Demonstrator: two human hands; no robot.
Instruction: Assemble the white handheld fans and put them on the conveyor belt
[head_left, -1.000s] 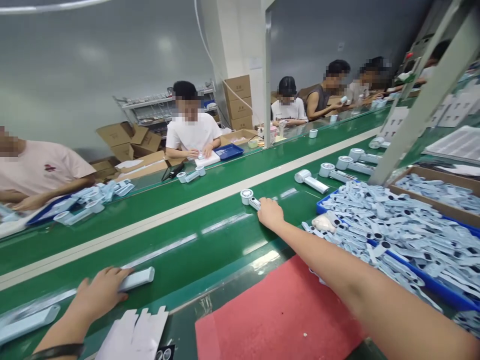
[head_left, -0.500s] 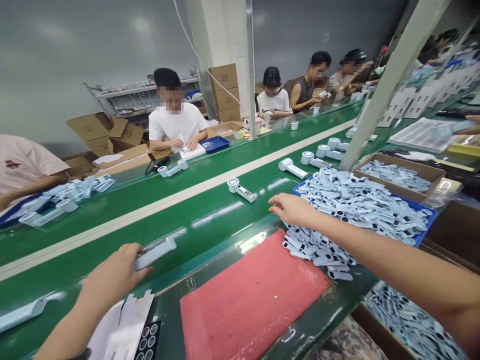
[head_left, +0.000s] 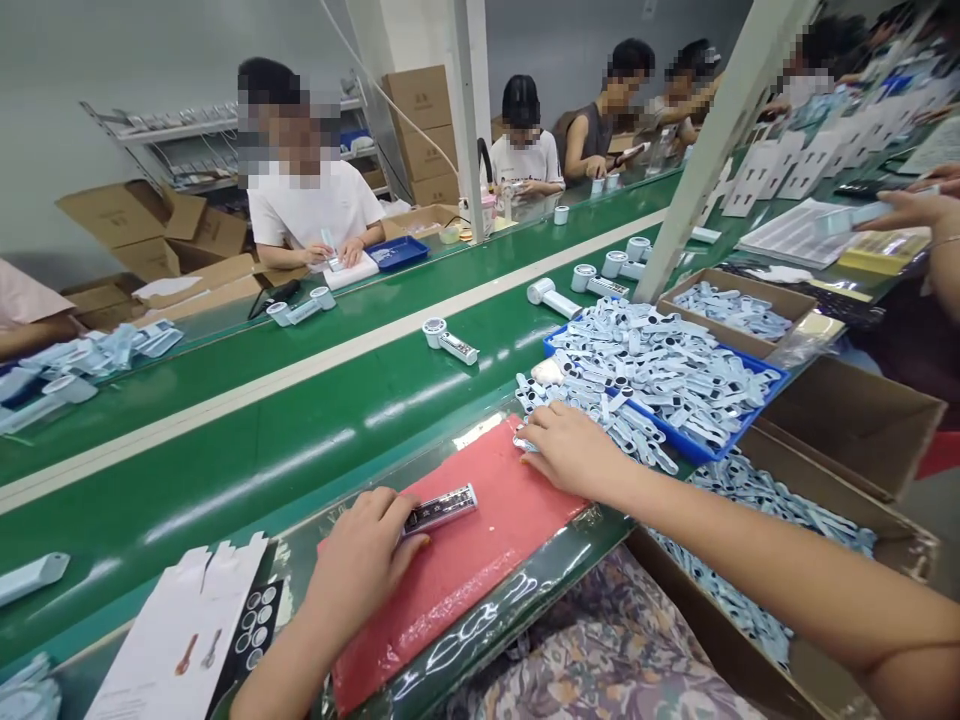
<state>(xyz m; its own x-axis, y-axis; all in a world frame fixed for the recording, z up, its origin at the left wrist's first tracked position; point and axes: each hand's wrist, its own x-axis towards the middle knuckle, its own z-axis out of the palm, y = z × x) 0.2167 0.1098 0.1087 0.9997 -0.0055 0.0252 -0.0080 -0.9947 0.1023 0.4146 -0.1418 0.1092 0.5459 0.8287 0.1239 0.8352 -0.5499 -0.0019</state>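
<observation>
My left hand [head_left: 364, 555] grips a long pale-blue handle part [head_left: 439, 509] and holds it on the red mat [head_left: 480, 550] in front of me; the part's open side shows dark insides. My right hand [head_left: 570, 450] rests at the mat's right edge, fingers curled on a small pale-blue plastic piece [head_left: 523, 442] at the fringe of the heap. That heap of small blue pieces fills a blue tray [head_left: 739, 420] just right of the hand.
A green conveyor belt [head_left: 300, 420] carries several white handheld devices [head_left: 450, 340]. White cards [head_left: 180, 640] lie at my left. Cardboard boxes [head_left: 847, 425] of blue parts stand at right. A slanted post [head_left: 705, 150] rises behind the tray. Other people sit across the belt.
My left hand brought the handle part from the belt onto the red mat. My right hand drew back from the belt to the near edge of the heap. The view has tilted down.
</observation>
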